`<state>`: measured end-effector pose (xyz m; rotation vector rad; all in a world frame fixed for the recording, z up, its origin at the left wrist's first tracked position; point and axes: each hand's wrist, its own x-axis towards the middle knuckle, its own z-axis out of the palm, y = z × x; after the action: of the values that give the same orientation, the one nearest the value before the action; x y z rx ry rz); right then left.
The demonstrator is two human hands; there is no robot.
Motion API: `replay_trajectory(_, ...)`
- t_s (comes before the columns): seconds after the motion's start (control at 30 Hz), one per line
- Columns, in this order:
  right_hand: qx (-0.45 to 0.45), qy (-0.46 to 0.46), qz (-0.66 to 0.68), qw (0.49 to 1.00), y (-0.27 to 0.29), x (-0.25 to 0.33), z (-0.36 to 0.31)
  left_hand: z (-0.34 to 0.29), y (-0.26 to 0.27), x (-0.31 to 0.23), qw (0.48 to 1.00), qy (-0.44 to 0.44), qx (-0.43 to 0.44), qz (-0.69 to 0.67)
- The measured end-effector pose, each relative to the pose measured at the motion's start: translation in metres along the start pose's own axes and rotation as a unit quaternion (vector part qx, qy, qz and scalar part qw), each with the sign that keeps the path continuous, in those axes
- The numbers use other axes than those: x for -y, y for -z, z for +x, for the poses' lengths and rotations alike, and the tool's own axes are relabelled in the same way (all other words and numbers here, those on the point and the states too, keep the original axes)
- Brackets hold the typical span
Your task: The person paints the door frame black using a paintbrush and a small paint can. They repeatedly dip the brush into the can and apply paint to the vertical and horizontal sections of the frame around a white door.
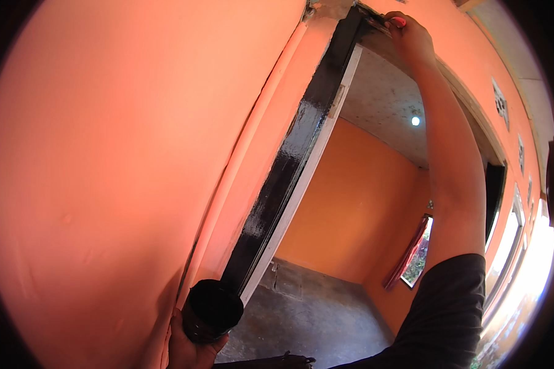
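My right hand point(413, 42) is raised to the top corner of a door frame, its fingers closed round a paintbrush point(378, 24) with a bit of red handle showing. The dark bristles lie against the frame where the upright meets the top beam. Glossy black paint covers the door frame's upright point(292, 142), while the beam point(452, 72) looks brownish. Low down, my left hand point(188, 352) holds a round container of black paint point(213, 309) from below and the side, beside the foot of the visible upright. The paint level inside is too dark to tell.
An orange wall point(129, 154) fills the left side. Through the doorway are a grey floor point(314, 313), an orange inner wall point(345, 203), a lit bulb point(415, 121) and a window with a red curtain point(408, 258). A pale strip point(351, 74) runs along the upright's inner edge.
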<state>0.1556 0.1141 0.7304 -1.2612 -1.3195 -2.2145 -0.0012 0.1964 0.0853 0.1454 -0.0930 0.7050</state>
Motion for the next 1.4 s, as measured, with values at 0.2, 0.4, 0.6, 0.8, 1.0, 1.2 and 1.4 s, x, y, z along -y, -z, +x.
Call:
replay_trajectory(0.2, -0.071, 0.066, 0.031, 0.995, 0.002, 0.004, 0.006, 0.000, 0.000, -0.001, 1.000, 0.010, 0.013, -0.014)
replay_trajectory(0.4, -0.068, 0.064, 0.117, 0.989, 0.006, 0.052, 0.007, -0.002, -0.001, -0.002, 1.000, 0.003, 0.005, -0.007)
replay_trajectory(0.6, -0.064, 0.085, 0.001, 0.994, -0.021, 0.023, 0.012, -0.001, -0.002, -0.003, 1.000, 0.011, -0.017, -0.011)
replay_trajectory(0.8, -0.048, 0.078, -0.037, 0.995, -0.025, 0.015, 0.011, 0.001, 0.003, -0.004, 0.999, 0.019, 0.000, -0.031)
replay_trajectory(1.0, 0.012, 0.036, -0.055, 0.998, -0.003, 0.017, 0.005, -0.001, 0.001, -0.003, 0.999, 0.015, -0.005, -0.046)
replay_trajectory(1.2, 0.020, 0.026, -0.081, 0.996, 0.007, -0.003, -0.005, 0.002, 0.004, -0.002, 0.999, 0.021, -0.016, -0.033)
replay_trajectory(1.4, 0.020, 0.016, -0.067, 0.997, 0.021, -0.020, -0.015, 0.002, 0.011, 0.001, 0.999, 0.022, -0.014, -0.042)
